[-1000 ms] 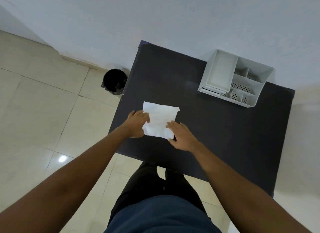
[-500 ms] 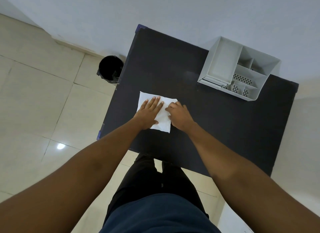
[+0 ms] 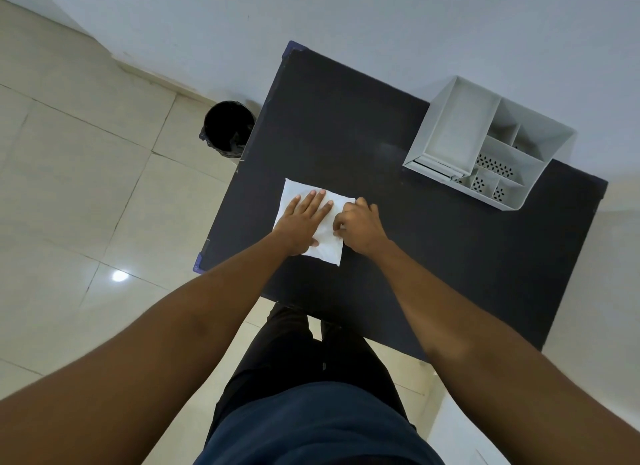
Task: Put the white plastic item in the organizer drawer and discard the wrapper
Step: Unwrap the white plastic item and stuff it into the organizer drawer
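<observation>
A flat white wrapper [image 3: 329, 243] lies on the black table [image 3: 433, 257], near its left front part. My left hand [image 3: 304, 219] rests flat on the wrapper with the fingers spread, pressing it down. My right hand [image 3: 362, 225] has its fingers curled and pinches the wrapper's right edge. The white plastic item is not visible; what the wrapper holds is hidden. The white organizer [image 3: 485, 142] stands at the table's far right, with several open compartments and a shut drawer at its front left.
A black waste bin [image 3: 227, 129] stands on the tiled floor just left of the table's far left corner. A white wall runs behind the table. My legs and dark shirt are at the table's front edge.
My left hand slid from the wrapper's left edge onto its top and flattened out. My right hand moved up the right edge and curled its fingers on it.
</observation>
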